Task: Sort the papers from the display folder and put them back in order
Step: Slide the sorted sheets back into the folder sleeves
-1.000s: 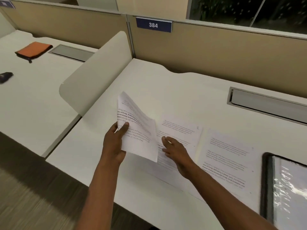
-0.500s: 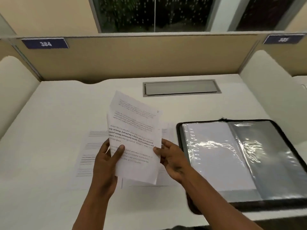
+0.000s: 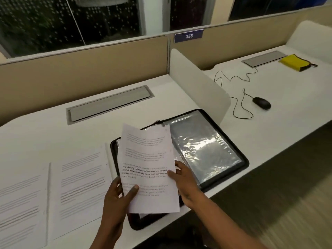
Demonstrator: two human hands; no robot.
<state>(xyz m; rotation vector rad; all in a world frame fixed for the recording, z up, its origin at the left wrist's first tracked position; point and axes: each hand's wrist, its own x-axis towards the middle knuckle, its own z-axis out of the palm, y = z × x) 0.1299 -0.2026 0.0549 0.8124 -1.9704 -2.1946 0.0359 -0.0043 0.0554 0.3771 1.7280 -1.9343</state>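
I hold a thin stack of printed papers (image 3: 147, 159) upright above the desk. My left hand (image 3: 120, 194) grips its lower left corner with the thumb on top, and my right hand (image 3: 185, 182) pinches its right edge. Behind the papers lies the open black display folder (image 3: 206, 151) with shiny clear sleeves; its left page is mostly hidden by the sheets. Two more printed sheets lie flat on the desk to the left, one (image 3: 80, 186) beside the folder and another (image 3: 19, 203) at the far left.
A grey cable flap (image 3: 109, 105) sits in the white desk (image 3: 45, 137) at the back. A white divider (image 3: 197, 83) stands right of the folder. Beyond it are a black mouse (image 3: 261, 102) with cord and a yellow pouch (image 3: 295, 62).
The view has swung to the right. The papers have moved from over the loose sheets to over the open folder's left page, with both hands holding them.
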